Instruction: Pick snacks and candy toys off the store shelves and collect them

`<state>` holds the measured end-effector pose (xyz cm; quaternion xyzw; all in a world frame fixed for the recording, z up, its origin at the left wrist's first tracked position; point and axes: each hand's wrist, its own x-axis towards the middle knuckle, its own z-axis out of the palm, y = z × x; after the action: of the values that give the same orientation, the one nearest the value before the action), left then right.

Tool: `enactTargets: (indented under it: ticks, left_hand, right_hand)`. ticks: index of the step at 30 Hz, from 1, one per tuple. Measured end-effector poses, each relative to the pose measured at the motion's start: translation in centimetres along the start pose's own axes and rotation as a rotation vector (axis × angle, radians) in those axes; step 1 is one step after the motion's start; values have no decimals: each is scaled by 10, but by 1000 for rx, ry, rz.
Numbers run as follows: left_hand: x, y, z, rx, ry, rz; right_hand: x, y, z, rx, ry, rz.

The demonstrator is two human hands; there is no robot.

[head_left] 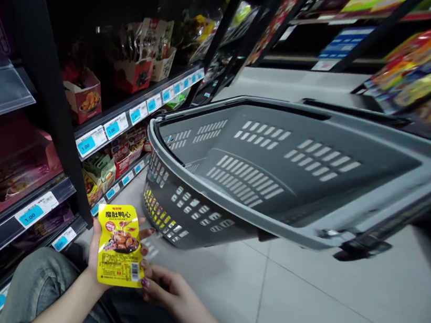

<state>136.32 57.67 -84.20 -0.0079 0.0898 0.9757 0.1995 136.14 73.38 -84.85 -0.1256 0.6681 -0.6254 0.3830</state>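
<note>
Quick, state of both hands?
Left hand: holding the yellow packet from behind.
Right hand: fingertips at the packet's lower right corner; grip cannot be told.

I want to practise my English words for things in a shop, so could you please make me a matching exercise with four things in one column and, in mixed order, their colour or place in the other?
Column 1
1. packet
2. basket
3. price labels
4. right hand

Column 2
A. along the shelf edges
B. at the packet's lower right corner
C. grey, with slotted holes
D. mostly yellow, with a food picture

Right pairs: 1-D; 2-C; 3-A; 4-B
</note>
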Motion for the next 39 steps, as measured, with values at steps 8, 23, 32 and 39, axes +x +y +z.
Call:
enactTargets:
  ticks: [8, 23, 32, 39]
  left_hand:
    - [1, 0, 3, 13, -15, 23]
    - [2, -8, 3, 231, 253, 131]
    - [14, -13, -13, 909, 465, 509]
    - [11, -9, -6, 924, 486, 472]
  right_hand:
    - [-2, -3, 0, 24, -9, -22]
    - [1, 4, 0, -139, 145, -5]
    - [-4, -8, 0, -55, 303, -85]
    - [5, 0, -16, 234, 223, -1]
